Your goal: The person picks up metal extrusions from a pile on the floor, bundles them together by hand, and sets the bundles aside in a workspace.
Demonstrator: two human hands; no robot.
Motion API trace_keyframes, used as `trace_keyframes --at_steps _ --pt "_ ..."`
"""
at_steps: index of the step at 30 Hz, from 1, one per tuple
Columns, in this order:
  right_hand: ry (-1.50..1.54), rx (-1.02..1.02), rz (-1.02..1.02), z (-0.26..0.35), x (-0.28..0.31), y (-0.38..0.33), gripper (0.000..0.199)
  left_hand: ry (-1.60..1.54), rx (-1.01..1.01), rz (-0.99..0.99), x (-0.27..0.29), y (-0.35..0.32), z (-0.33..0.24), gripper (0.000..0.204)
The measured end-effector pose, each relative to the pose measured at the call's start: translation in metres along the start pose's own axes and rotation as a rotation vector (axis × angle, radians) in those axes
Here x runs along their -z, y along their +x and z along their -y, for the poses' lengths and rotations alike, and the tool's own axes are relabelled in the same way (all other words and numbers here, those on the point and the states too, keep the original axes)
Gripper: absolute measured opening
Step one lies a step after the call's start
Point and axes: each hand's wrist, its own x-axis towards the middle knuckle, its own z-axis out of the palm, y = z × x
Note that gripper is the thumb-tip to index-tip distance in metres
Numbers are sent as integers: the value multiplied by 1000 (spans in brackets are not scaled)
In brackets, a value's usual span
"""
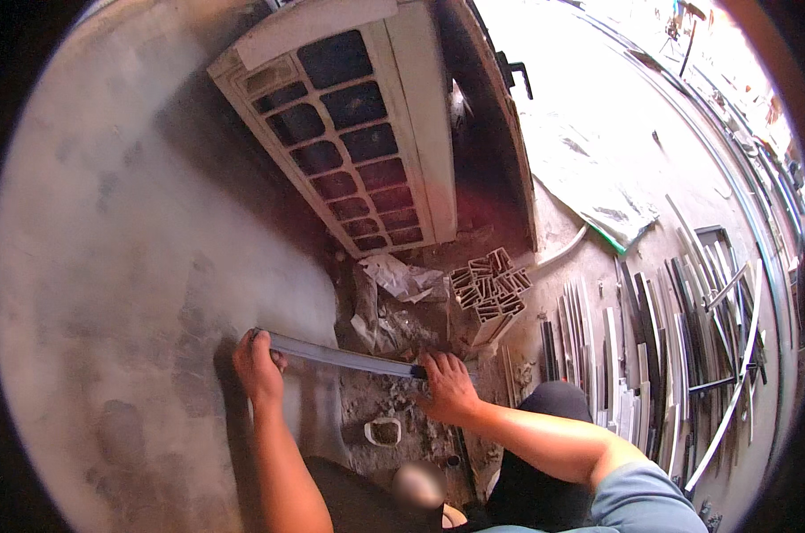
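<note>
A long, narrow grey bar (340, 355), like a metal or plastic profile, spans between my two hands, tilted slightly down to the right. My left hand (258, 369) is closed round its left end, close to the pale wall (136, 266). Near the other end, which has a dark piece on it, my right hand (448, 387) grips with fingers curled over. Part of the right end is covered by those fingers. Below the bar, a small white container (383, 432) with dark contents sits on the littered floor.
A dusty cabinet-like unit (358, 151) with dark square openings stands ahead. Crumpled paper or plastic (402, 277) lies at its foot, beside a bundle of hollow profiles (491, 289). Many long strips (651, 346) lie on the right, with a plastic sheet (606, 213) farther back.
</note>
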Motion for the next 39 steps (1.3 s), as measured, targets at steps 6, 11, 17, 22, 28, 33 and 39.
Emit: trace_keyframes --at_steps 6,11,17,22,28,33,39 --pt "166 40 -83 0 34 -13 41 -290 45 -181 -1 21 38 45" --pt "180 72 -272 12 79 -31 43 -415 -65 -24 -15 26 47 76" --pt "58 73 -452 35 158 -51 43 -351 -61 113 -43 48 77 91" --pt "19 67 -527 41 226 -69 37 -266 -29 73 -64 58 83 91" --pt "39 -82 -585 16 276 -116 35 -250 -49 136 -88 57 80 84" --pt "92 -325 -717 -33 262 -166 33 -167 -52 140 -83 66 112 65" --pt "-473 -474 -1060 -221 278 -260 19 -236 -23 95 -60 105 161 69"
